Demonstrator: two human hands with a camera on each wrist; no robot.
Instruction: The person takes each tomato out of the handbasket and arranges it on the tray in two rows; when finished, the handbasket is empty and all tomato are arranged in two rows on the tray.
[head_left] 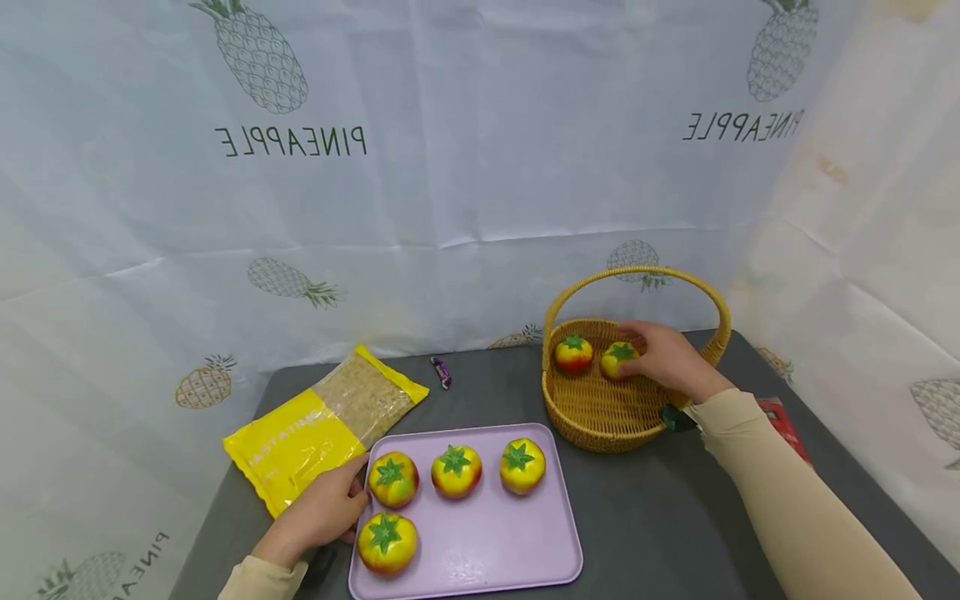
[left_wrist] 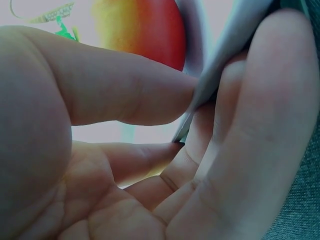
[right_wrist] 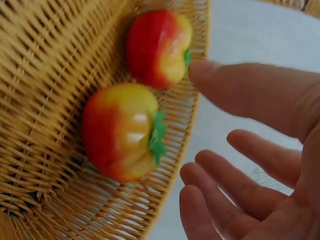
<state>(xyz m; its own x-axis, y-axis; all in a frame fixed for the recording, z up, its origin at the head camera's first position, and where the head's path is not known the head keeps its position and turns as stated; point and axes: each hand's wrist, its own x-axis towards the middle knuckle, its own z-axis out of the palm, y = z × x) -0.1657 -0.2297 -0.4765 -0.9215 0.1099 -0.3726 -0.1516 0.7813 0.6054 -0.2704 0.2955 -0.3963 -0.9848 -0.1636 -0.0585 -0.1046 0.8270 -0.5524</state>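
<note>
White pineapple-print cloth (head_left: 480, 192) hangs behind, lettering mirrored; dark grey table (head_left: 637, 525) fills the lower frame. Work w/ the yellow-red fruits looks partway done: 2 of 6 visible sit in the wicker basket (head_left: 607, 412), right of ctr., i.e. left basket fruit (head_left: 573, 356) and right basket fruit (head_left: 618, 360). Other 4 are on the lilac tray (head_left: 495, 546), bottom ctr.: upper-left fruit (head_left: 393, 480), upper-middle fruit (head_left: 456, 472), upper-right fruit (head_left: 522, 467), lower-left fruit (head_left: 387, 543). Those 4 presumably remain to be dealt w/.

R hand (head_left: 669, 358) is at the right basket fruit in head view; R wrist view shows digits spread fairly wide, no fruit gripped. Its thumb tip (right_wrist: 204, 75) lines up w/ one fruit's green top; can't tell if there's contact. L hand (head_left: 318, 508) pinches the tray's left rim, narrow gap betw. digits, per L wrist view.

Also nearby: yellow bag (head_left: 300, 442) up-left of tray, tiny purple wrapper (head_left: 442, 373) mid-frame, red packet (head_left: 783, 423) at right, partly hidden by the R sleeve (head_left: 795, 508).
</note>
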